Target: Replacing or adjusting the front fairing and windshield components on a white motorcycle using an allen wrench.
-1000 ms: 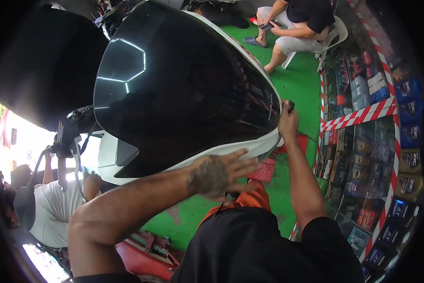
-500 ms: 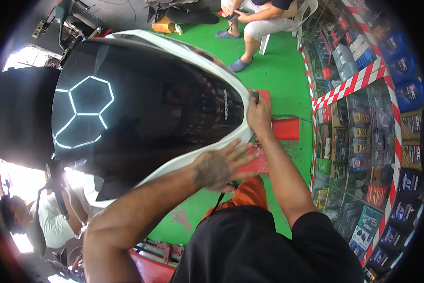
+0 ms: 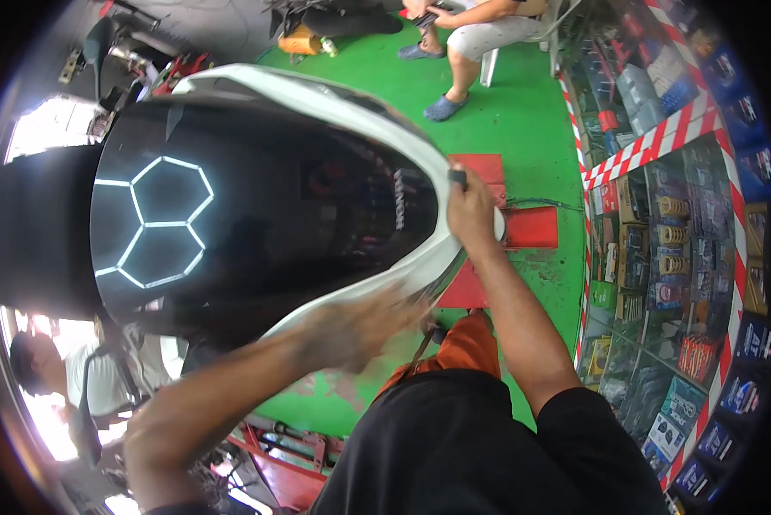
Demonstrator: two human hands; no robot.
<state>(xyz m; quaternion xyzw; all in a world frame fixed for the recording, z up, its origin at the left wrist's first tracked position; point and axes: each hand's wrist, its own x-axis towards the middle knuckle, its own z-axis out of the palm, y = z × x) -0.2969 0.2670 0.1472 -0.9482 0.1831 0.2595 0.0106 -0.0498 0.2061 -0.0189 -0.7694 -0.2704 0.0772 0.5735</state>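
Note:
A large glossy black panel (image 3: 300, 197), edged by a white rim (image 3: 317, 90), narrows to a rounded tip on the right. Bright hexagon lines shine on its left part. Fingers closed, my right hand (image 3: 471, 210) grips the white rim at that tip, with a small black piece (image 3: 458, 178) by the thumb. My left hand (image 3: 360, 326) is at the rim's near side, its back darkly smudged. Motion smears its fingers, so I cannot make out their pose or whether they touch the rim.
A glass display cabinet (image 3: 652, 283) edged in red-and-white tape lines the right side. Beyond the panel, a seated person (image 3: 497, 39) has both hands at a dark object. Another person (image 3: 102, 378) is at the lower left. A red metal frame (image 3: 291, 463) lies near my left.
My left hand has shifted left along the near rim, and its spread fingers have become a blur. The right hand keeps its hold on the tip. The whole view has shifted slightly.

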